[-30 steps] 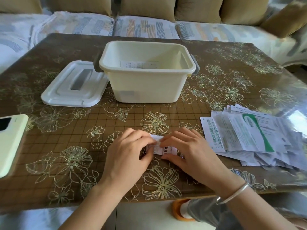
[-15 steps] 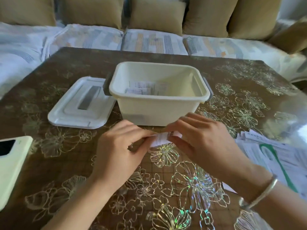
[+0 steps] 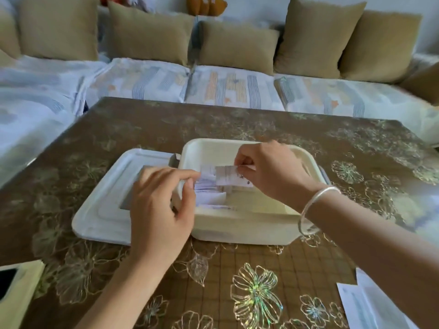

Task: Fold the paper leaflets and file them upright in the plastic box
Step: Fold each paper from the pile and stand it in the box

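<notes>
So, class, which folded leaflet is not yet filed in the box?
The leaflet pinched by the right hand, raised above the plastic box opening; the other leaflets already sit lower inside the box.

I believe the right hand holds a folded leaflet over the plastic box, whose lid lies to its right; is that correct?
Not quite: the head view shows the lid lying left of the plastic box; the right hand does hold the folded leaflet over it.
</notes>
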`<state>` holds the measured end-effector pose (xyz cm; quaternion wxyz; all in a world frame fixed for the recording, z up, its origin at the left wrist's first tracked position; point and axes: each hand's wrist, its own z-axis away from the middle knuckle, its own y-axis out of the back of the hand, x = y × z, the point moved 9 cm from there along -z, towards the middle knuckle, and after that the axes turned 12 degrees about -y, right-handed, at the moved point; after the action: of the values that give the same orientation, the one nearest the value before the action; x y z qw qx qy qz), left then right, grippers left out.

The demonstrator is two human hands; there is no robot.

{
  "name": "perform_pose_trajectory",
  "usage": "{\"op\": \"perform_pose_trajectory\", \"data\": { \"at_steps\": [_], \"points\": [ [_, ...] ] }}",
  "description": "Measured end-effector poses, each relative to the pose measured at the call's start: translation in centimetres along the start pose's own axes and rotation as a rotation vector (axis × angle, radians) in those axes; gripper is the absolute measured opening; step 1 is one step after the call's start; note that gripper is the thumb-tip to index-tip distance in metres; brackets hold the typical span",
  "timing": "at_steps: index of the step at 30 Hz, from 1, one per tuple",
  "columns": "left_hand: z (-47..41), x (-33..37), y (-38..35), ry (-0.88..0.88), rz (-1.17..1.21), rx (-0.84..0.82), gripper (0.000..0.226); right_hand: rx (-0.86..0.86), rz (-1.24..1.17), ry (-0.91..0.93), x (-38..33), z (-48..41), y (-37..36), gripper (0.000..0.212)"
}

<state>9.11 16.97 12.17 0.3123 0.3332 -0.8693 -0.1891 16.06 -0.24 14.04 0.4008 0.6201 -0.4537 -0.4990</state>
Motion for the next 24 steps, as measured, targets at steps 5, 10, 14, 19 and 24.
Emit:
{"op": "perform_pose_trajectory", "data": {
  "at_steps": [5, 10, 14, 19, 24],
  "points": [
    [-1.0, 1.1, 0.7, -0.084, -0.093, -0.066, 0.02, -0.033, 0.142, 0.009, 0.2, -1.0, -1.2, 0.017],
    [-5.3, 2.9, -2.3, -0.179, -0.066, -0.42, 0.027, -0.021, 0.187, -0.054, 1.2, -1.1, -0.9, 0.018],
    [-6.0, 2.3, -9.1, -0.236, -0.32, -0.866, 0.038, 0.013, 0.197, -0.102, 2.3, -1.1, 0.1, 0.012],
    [-5.4, 2.1, -11.6, -0.304, -0.518, -1.016, 0.04, 0.004, 0.252, -0.073, 2.7, -1.6, -0.5, 0.014],
    [-4.9, 1.0, -12.3, -0.281, -0.508, -1.056, 0.04, 0.047, 0.394, 0.028, 1.1, -1.8, -1.1, 0.016]
  ]
}}
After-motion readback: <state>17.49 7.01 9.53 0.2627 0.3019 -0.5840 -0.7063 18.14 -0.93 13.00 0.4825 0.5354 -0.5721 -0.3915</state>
